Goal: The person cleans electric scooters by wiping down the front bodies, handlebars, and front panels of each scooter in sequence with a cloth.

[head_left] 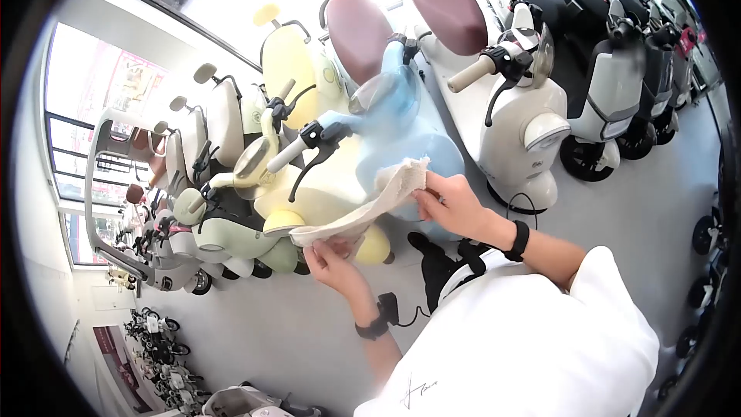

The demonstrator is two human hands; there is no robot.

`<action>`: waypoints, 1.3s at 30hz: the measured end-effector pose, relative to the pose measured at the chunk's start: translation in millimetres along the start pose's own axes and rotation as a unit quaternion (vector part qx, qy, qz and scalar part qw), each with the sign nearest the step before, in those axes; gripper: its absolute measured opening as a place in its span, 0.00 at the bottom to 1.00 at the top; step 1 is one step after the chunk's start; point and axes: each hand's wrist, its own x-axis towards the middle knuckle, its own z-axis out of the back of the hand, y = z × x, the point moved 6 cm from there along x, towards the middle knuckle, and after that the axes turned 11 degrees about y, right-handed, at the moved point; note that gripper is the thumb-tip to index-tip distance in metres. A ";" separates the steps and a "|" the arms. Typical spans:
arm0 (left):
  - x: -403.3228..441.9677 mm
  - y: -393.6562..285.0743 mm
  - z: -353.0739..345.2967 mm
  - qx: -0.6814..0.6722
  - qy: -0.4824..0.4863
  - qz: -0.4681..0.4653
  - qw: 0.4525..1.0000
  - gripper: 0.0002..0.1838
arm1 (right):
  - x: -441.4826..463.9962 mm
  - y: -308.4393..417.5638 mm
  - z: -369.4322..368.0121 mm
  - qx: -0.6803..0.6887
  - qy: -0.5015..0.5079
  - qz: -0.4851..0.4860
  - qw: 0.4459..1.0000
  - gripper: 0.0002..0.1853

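Cloth (384, 201) held out between my left hand (333, 266) and right hand (455, 205).
Both hands pinch it, one at each end, fingers closed on the fabric, in front of the blue scooter (428, 143) and yellow scooter (332, 177).

Right of the hands (455, 205) stood a cream scooter (513, 158) with a maroon seat (444, 8), and farther right a grey-and-black scooter (606, 89). Left of them stood a green scooter (239, 235), windows (85, 69) beyond. Grey floor (255, 328) lay below.
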 end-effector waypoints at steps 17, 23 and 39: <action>192.1 -15.9 -231.5 0.221 0.441 -0.104 0.864 0.28 | 145.2 -176.4 38.9 0.028 -0.428 -0.092 0.899 0.16; 210.9 69.6 -309.3 0.361 0.585 -0.205 0.696 0.23 | 193.3 -173.7 41.2 -0.040 -0.454 -0.108 0.883 0.20; 244.4 79.3 -356.0 0.265 0.623 -0.070 0.733 0.18 | 173.8 -182.7 8.4 -0.099 -0.298 -0.123 0.941 0.32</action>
